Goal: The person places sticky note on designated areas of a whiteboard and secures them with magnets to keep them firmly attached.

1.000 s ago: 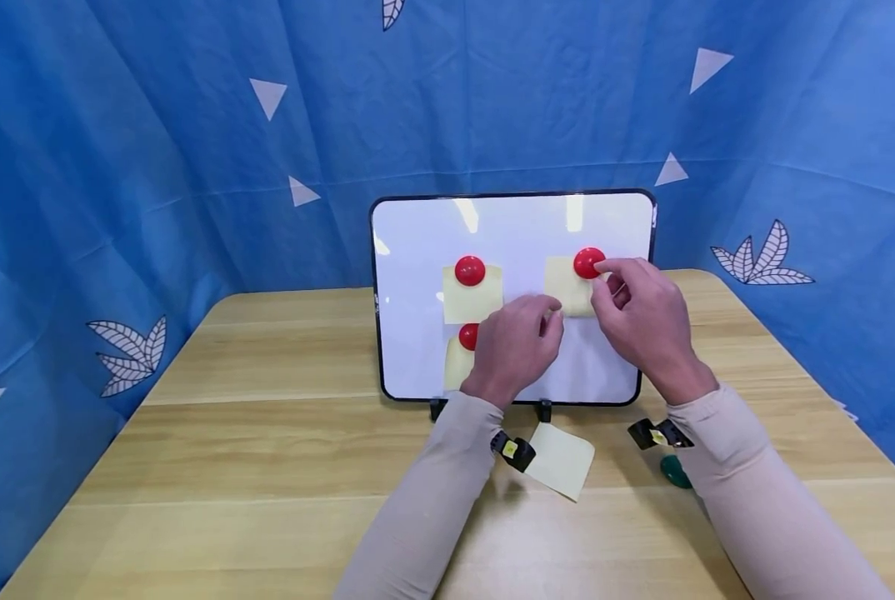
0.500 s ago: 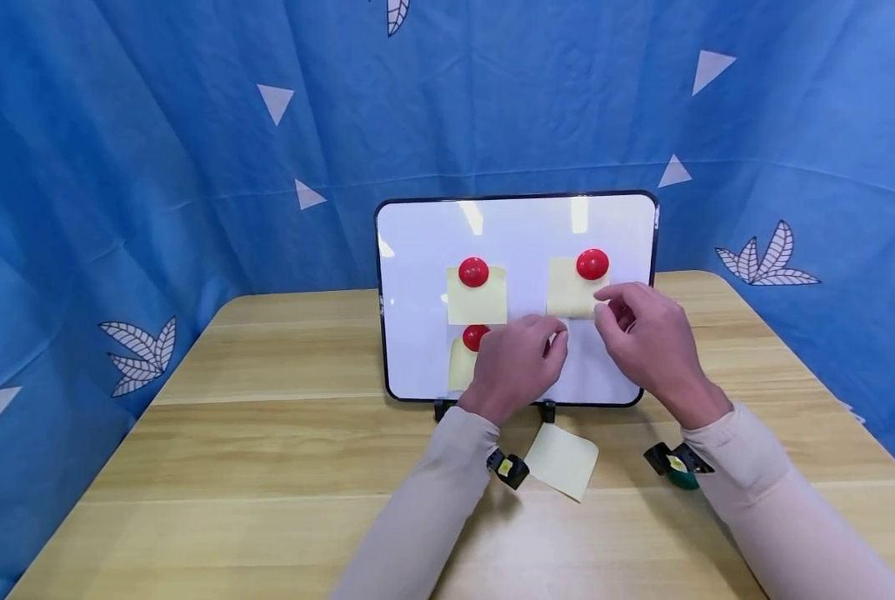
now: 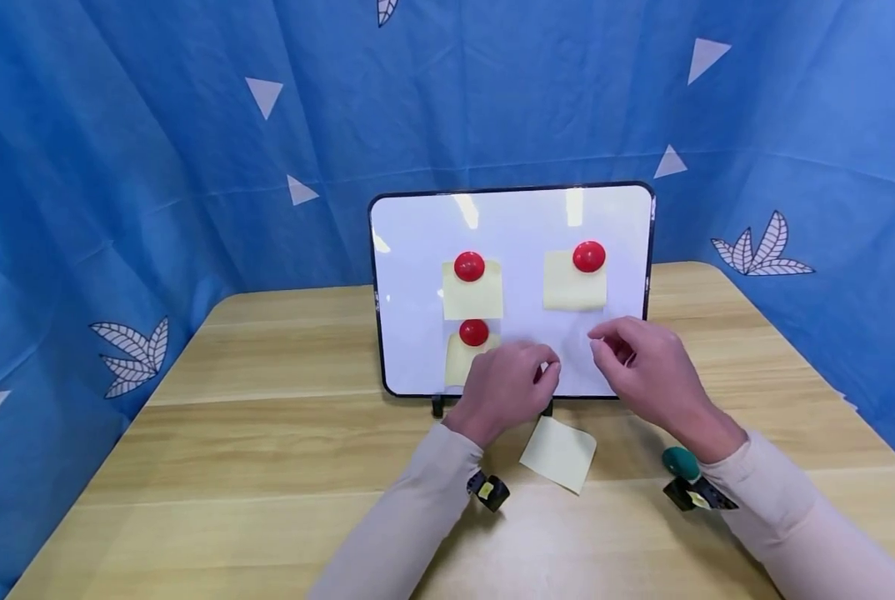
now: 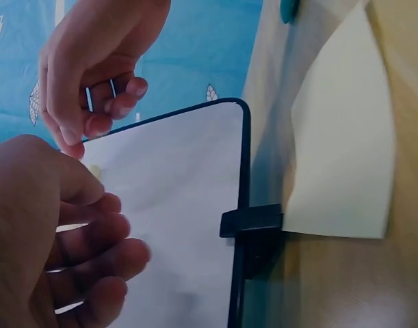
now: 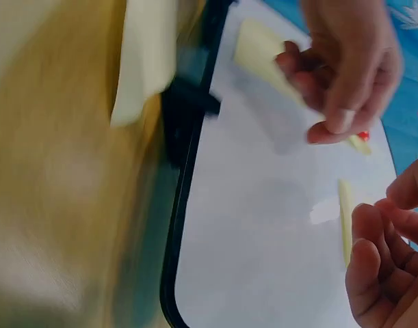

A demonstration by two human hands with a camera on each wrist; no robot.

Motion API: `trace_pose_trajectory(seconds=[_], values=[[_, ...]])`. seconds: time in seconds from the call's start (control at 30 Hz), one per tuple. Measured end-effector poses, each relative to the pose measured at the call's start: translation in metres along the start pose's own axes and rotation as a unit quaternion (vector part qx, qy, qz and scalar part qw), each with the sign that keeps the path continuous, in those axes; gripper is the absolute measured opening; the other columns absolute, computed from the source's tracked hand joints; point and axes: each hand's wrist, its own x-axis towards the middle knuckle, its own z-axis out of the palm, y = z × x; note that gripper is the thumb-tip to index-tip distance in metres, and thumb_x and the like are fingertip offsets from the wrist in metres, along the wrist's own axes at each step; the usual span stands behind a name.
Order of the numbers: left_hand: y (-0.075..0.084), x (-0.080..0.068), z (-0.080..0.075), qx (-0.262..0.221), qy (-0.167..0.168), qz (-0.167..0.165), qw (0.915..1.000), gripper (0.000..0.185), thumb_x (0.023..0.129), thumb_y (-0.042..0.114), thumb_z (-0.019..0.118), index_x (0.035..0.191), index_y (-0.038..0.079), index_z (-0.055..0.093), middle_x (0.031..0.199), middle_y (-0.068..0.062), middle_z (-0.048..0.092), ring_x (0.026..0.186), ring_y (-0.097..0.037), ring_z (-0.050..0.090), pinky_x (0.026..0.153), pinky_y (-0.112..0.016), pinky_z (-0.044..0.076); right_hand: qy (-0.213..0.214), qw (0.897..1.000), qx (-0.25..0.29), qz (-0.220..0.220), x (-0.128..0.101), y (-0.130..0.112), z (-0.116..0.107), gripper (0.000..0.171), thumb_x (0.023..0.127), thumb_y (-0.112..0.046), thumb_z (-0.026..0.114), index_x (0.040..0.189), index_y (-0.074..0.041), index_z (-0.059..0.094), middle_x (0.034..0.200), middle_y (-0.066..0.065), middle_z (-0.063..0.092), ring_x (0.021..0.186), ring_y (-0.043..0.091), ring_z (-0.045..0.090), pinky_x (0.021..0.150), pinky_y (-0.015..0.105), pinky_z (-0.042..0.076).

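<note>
Staged recording booth; blue patterned backdrop (image 3: 155, 150); wooden table (image 3: 252, 467).

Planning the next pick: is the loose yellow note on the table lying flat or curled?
Curled at one side. The loose yellow note lies on the table before the whiteboard; in the left wrist view one edge bows up.

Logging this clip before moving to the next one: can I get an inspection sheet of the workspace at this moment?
Surface: wooden table, light grain.
Job's things: whiteboard upright on black feet; three yellow notes on it, each under a red magnet; one loose note lying on the table before the board.
Clutter: a green magnet on the table by the right forearm.
Hands: left hand and right hand both in front of the board's lower edge, fingers loosely curled, holding nothing.
Cables: nothing seen.
Surroundings: blue cloth with white leaves and triangles.
</note>
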Motion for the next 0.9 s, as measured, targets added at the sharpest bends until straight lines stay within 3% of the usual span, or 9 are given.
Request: trace_pose_trajectory(seconds=[0.23, 0.47, 0.67, 0.9], values=[[-0.007, -0.013, -0.005, -0.017, -0.047, -0.037, 0.9981, 0.020, 0.097, 0.024, 0.058, 0.092, 0.021, 0.077, 0.065, 0.014, 0.055, 0.060, -0.003, 0.049, 0.045, -0.019, 0.038, -0.029, 0.999, 0.019, 0.033, -0.015, 0.001, -0.005, 0.010, 0.091, -0.008, 0.070, 0.100, -0.007, 0.075, 0.082, -0.002, 0.067, 0.068, 0.015, 0.054, 0.060, 0.023, 0.050], [-0.012, -0.024, -0.001, -0.008, -0.113, -0.046, 0.9924, 0.018, 0.097, 0.026, 0.059, 0.092, 0.024, 0.077, 0.071, 0.015, 0.059, 0.064, -0.003, 0.051, 0.049, -0.020, 0.040, -0.055, 0.996, 0.017, 0.069, -0.033, 0.011, -0.011, 0.009, 0.093, -0.011, 0.069, 0.100, -0.009, 0.074, 0.081, -0.003, 0.065, 0.068, 0.016, 0.052, 0.058, 0.023, 0.047], [-0.017, -0.030, 0.000, -0.020, -0.171, -0.060, 0.9832, 0.019, 0.097, 0.029, 0.061, 0.086, 0.023, 0.076, 0.074, 0.017, 0.061, 0.069, -0.003, 0.054, 0.056, -0.021, 0.044, -0.105, 0.989, 0.019, 0.100, -0.040, 0.017, -0.019, 0.011, 0.097, -0.016, 0.067, 0.099, -0.009, 0.075, 0.078, -0.004, 0.063, 0.068, 0.017, 0.052, 0.056, 0.024, 0.046], [-0.024, -0.030, 0.002, -0.044, -0.216, -0.066, 0.9731, 0.021, 0.097, 0.030, 0.062, 0.080, 0.024, 0.073, 0.069, 0.016, 0.059, 0.069, -0.004, 0.053, 0.058, -0.022, 0.044, -0.214, 0.971, 0.017, 0.107, -0.037, 0.025, -0.027, 0.014, 0.098, -0.020, 0.067, 0.104, -0.010, 0.074, 0.079, -0.006, 0.061, 0.071, 0.015, 0.052, 0.059, 0.026, 0.046]])
